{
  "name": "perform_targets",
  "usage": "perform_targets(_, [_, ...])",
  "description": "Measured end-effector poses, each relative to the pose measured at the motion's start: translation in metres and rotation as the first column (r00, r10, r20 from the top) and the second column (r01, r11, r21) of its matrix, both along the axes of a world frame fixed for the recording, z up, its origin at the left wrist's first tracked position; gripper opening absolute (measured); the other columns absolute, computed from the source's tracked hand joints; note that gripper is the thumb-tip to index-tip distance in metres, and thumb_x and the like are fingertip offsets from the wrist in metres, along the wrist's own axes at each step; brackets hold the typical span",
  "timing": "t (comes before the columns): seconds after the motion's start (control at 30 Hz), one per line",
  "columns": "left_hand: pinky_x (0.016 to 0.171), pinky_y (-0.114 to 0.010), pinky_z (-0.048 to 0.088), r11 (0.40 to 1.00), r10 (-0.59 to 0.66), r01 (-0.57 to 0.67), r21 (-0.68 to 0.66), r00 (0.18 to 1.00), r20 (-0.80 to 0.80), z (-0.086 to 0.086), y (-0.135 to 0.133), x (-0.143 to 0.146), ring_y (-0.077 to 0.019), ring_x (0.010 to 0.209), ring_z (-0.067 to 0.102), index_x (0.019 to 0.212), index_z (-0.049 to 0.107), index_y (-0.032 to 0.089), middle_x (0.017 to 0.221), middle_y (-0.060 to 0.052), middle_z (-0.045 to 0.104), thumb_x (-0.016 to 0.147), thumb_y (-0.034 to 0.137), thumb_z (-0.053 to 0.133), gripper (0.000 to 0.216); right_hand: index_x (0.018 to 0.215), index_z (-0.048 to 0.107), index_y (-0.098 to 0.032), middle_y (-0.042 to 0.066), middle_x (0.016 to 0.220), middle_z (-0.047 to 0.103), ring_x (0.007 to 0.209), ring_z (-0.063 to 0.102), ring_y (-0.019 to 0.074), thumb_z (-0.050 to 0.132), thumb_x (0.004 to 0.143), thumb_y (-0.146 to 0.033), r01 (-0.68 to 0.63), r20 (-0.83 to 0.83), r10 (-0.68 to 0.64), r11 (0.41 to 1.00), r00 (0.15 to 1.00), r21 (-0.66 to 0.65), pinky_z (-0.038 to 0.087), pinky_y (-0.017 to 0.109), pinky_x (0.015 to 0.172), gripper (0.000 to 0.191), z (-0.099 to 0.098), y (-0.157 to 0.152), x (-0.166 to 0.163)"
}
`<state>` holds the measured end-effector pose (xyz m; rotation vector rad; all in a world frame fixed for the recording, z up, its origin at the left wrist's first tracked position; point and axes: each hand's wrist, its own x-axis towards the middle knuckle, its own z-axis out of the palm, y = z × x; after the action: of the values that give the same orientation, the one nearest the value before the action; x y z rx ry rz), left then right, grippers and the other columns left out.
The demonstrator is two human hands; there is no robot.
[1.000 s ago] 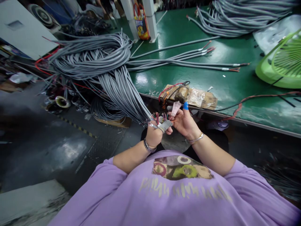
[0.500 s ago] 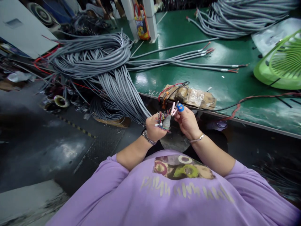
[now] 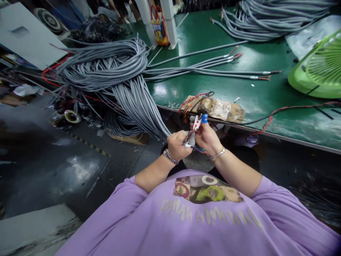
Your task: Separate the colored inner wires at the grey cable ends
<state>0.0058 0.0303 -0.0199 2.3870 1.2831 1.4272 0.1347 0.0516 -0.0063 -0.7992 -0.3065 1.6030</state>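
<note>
Closed around the end of a grey cable, my left hand [image 3: 179, 146] wears a metal watch. Thin coloured wires [image 3: 197, 148] fan out from its fingers towards my right palm. My right hand [image 3: 209, 139] is just to the right, with a blue cover [image 3: 204, 118] on its thumb. A small pale pink clip-like piece [image 3: 196, 123] sits by that thumb, at the upper end of some reddish wires. The right fingers curl behind these wires and are partly hidden, so their exact grip on the pink piece is unclear.
A large bundle of grey cables [image 3: 106, 67] drapes over the green table [image 3: 218, 83] and down its near edge. Before me lies a taped cardboard block [image 3: 226, 109] with wires. A green fan [image 3: 314, 71] stands right; another cable coil [image 3: 277, 19] lies behind.
My right hand has moved slightly left and down, closer to my left hand. The left hand has turned a little, and the coloured wires now stretch right, towards the right palm.
</note>
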Motion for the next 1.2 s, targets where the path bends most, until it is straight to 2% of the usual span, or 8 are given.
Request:
perform_targets(0.17, [0.052, -0.024, 0.038, 0.999, -0.032, 0.032, 0.02, 0.999, 0.013, 0.0, -0.002, 0.0, -0.0103, 0.047, 0.048, 0.065, 0.054, 0.021, 0.053, 0.003, 0.052, 0.078, 0.026, 0.062, 0.016, 0.072, 0.064, -0.021, -0.003, 0.063, 0.065, 0.056, 0.055, 0.0094, 0.076, 0.071, -0.066, -0.003, -0.024, 0.003, 1.0, 1.0, -0.006, 0.044, 0.023, 0.053, 0.047, 0.001, -0.001, 0.0])
perform_targets(0.3, [0.051, -0.025, 0.038, 0.999, -0.051, 0.051, -0.006, 0.998, 0.027, 0.001, -0.003, -0.005, -0.0111, 0.048, 0.049, 0.065, 0.056, 0.021, 0.053, 0.002, 0.053, 0.076, 0.03, 0.063, 0.016, 0.076, 0.064, -0.023, -0.002, 0.068, 0.067, 0.061, 0.058, 0.0105, 0.069, 0.071, -0.074, -0.099, -0.059, 0.1, 0.995, 0.993, 0.007, 0.045, 0.024, 0.055, 0.052, -0.005, -0.002, 0.004])
perform_targets(0.4, [0.051, -0.025, 0.041, 0.992, -0.097, 0.105, -0.065, 0.989, 0.115, 0.004, -0.008, -0.009, -0.0117, 0.047, 0.052, 0.063, 0.06, 0.021, 0.052, 0.0, 0.055, 0.074, 0.037, 0.066, 0.021, 0.078, 0.065, -0.023, -0.001, 0.071, 0.067, 0.062, 0.058, 0.0112, 0.061, 0.074, -0.079, -0.159, -0.077, 0.16, 0.987, 0.984, 0.019, 0.045, 0.025, 0.056, 0.056, -0.01, -0.004, 0.011])
perform_targets(0.5, [0.051, -0.025, 0.046, 0.947, 0.012, 0.087, -0.309, 0.953, 0.304, 0.01, -0.016, -0.01, -0.0124, 0.048, 0.057, 0.068, 0.066, 0.02, 0.055, -0.001, 0.062, 0.076, 0.043, 0.07, 0.025, 0.078, 0.064, -0.023, -0.002, 0.069, 0.066, 0.06, 0.056, 0.0108, 0.062, 0.076, -0.077, -0.173, -0.109, 0.171, 0.985, 0.979, -0.004, 0.043, 0.024, 0.054, 0.054, -0.013, -0.007, 0.018])
perform_targets(0.57, [0.047, -0.023, 0.046, 0.868, 0.145, 0.109, -0.485, 0.878, 0.457, 0.013, -0.021, -0.009, -0.0116, 0.045, 0.058, 0.071, 0.067, 0.019, 0.055, -0.001, 0.064, 0.078, 0.046, 0.072, 0.029, 0.076, 0.063, -0.022, -0.002, 0.068, 0.065, 0.059, 0.055, 0.0103, 0.066, 0.075, -0.073, -0.178, -0.131, 0.173, 0.984, 0.976, -0.029, 0.042, 0.023, 0.053, 0.051, -0.014, -0.009, 0.022])
perform_targets(0.63, [0.043, -0.021, 0.045, 0.81, 0.226, 0.177, -0.559, 0.786, 0.575, 0.016, -0.023, -0.009, -0.0103, 0.041, 0.056, 0.069, 0.067, 0.018, 0.054, 0.0, 0.064, 0.077, 0.049, 0.073, 0.033, 0.074, 0.062, -0.022, -0.002, 0.069, 0.065, 0.058, 0.054, 0.0099, 0.07, 0.074, -0.07, -0.199, -0.138, 0.191, 0.979, 0.972, -0.047, 0.042, 0.022, 0.052, 0.049, -0.014, -0.012, 0.024])
perform_targets(0.8, [0.038, -0.019, 0.042, 0.764, 0.29, 0.259, -0.591, 0.68, 0.673, 0.017, -0.021, -0.009, -0.0084, 0.038, 0.054, 0.063, 0.063, 0.017, 0.049, 0.001, 0.063, 0.073, 0.048, 0.075, 0.035, 0.074, 0.062, -0.021, -0.001, 0.069, 0.065, 0.058, 0.053, 0.01, 0.073, 0.073, -0.067, -0.241, -0.095, 0.237, 0.97, 0.967, -0.033, 0.041, 0.022, 0.052, 0.047, -0.01, -0.016, 0.021])
perform_targets(1.2, [0.036, -0.019, 0.04, 0.715, 0.352, 0.27, -0.645, 0.658, 0.666, 0.019, -0.017, -0.004, -0.0079, 0.036, 0.052, 0.06, 0.063, 0.018, 0.047, 0.001, 0.061, 0.071, 0.045, 0.075, 0.032, 0.078, 0.062, -0.02, -0.002, 0.068, 0.061, 0.056, 0.048, 0.0092, 0.077, 0.067, -0.068, -0.236, 0.072, 0.231, 0.968, 0.97, 0.08, 0.038, 0.022, 0.049, 0.051, -0.001, -0.01, 0.016])
